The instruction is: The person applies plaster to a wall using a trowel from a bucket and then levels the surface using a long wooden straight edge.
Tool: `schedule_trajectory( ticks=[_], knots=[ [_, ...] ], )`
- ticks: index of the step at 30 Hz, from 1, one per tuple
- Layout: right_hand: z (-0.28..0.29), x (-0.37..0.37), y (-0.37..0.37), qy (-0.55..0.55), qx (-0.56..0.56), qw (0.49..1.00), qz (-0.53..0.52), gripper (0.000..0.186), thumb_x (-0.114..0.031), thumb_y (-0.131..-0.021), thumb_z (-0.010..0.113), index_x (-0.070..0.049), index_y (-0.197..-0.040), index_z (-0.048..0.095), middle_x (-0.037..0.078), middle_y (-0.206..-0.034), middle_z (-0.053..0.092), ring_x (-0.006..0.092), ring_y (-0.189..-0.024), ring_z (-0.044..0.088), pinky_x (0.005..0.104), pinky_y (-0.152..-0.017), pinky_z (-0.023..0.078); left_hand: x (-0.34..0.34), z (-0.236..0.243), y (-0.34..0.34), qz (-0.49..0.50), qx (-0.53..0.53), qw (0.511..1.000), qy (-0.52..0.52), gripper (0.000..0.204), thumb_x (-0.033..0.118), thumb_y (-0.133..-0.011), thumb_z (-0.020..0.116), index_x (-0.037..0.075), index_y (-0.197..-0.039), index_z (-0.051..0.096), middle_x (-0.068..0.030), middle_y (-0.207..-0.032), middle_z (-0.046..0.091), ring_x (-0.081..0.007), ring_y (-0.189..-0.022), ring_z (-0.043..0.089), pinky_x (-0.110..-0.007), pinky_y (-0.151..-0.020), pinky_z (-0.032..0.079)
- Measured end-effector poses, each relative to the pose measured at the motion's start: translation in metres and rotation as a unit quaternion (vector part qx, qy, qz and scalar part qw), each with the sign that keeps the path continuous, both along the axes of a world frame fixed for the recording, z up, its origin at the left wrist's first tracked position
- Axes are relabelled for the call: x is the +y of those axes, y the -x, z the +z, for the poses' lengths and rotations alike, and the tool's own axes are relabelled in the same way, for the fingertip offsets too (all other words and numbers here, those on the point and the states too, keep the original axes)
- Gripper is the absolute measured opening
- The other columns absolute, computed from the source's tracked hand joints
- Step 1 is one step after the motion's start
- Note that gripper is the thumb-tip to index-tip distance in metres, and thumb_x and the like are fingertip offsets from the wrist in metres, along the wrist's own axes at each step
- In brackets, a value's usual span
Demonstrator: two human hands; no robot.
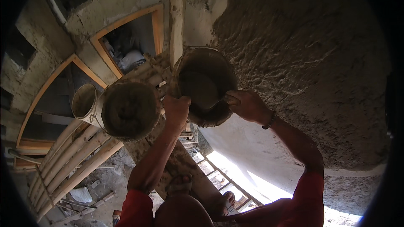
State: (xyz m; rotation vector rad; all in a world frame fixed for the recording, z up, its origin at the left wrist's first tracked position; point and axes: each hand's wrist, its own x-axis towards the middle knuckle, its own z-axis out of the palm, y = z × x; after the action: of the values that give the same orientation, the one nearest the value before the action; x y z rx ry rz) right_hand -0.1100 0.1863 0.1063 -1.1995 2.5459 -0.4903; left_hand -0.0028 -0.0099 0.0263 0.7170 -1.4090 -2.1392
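Note:
A round, mud-coated mortar pan (223, 65) is held in front of me, close to the wall, with a rounded mass of grey mortar (202, 89) inside. The fingers of my left hand (176, 110) are closed on its near left rim. On the right side of that rim, my right hand (249, 106) is also closed, with a dark band on the wrist. Left of my left hand stands a second round pan (156, 120), with dark mortar in it. A smaller pale bucket (93, 121) is beside that pan, at its far left.
My feet are on a narrow mortar-stained plank (189, 164). Bamboo poles (82, 155) run along the left, high above rubble. A wall (303, 54) with rough wet plaster rises at the right. Orange-framed openings (101, 38) are at the left; a ladder (223, 174) shows below.

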Motion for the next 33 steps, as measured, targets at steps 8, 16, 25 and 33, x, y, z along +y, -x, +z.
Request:
schedule_trajectory(
  ticks=[8, 16, 25, 33],
  knots=[
    [0.13, -0.015, 0.034, 0.031, 0.036, 0.998, -0.032, 0.039, -0.02, -0.08, 0.066, 0.001, -0.113, 0.061, 0.015, -0.088, 0.066, 0.0238, -0.083, 0.066, 0.036, -0.078, 0.053, -0.017, 0.021, -0.001, 0.054, 0.009, 0.998, -0.012, 0.035, -0.013, -0.063, 0.052, -0.005, -0.097, 0.055, -0.0036, -0.077, 0.055, -0.0099, -0.066, 0.051, -0.023, -0.057, 0.04],
    [0.159, -0.006, 0.195, 0.117, 0.258, 0.945, -0.163, 0.037, -0.023, -0.087, 0.062, 0.001, -0.115, 0.06, 0.006, -0.08, 0.062, 0.0099, -0.058, 0.054, 0.026, -0.051, 0.045, -0.013, 0.011, -0.005, 0.039, -0.04, 0.998, 0.004, 0.042, -0.012, -0.064, 0.052, -0.007, -0.106, 0.053, -0.0074, -0.086, 0.056, -0.0119, -0.071, 0.052, -0.025, -0.061, 0.044],
    [0.173, 0.041, 0.075, -0.069, 0.138, 0.979, -0.131, 0.046, -0.03, -0.086, 0.062, -0.008, -0.126, 0.054, 0.013, -0.099, 0.065, 0.0202, -0.077, 0.064, 0.0355, -0.069, 0.054, 0.003, 0.02, -0.011, -0.055, 0.015, 0.998, -0.001, 0.049, -0.01, -0.066, 0.05, -0.006, -0.115, 0.053, -0.0057, -0.088, 0.058, -0.0104, -0.074, 0.053, -0.025, -0.064, 0.044],
    [0.063, 0.056, -0.006, -0.228, 0.369, 0.9, 0.048, 0.014, -0.015, -0.084, 0.062, -0.009, -0.097, 0.061, 0.011, -0.083, 0.063, 0.0243, -0.079, 0.064, 0.0375, -0.065, 0.053, 0.03, 0.062, -0.006, -0.132, -0.083, 0.978, 0.137, 0.053, -0.007, -0.068, 0.049, -0.005, -0.12, 0.05, -0.0116, -0.103, 0.062, -0.0143, -0.085, 0.06, -0.026, -0.071, 0.047]
  ],
)
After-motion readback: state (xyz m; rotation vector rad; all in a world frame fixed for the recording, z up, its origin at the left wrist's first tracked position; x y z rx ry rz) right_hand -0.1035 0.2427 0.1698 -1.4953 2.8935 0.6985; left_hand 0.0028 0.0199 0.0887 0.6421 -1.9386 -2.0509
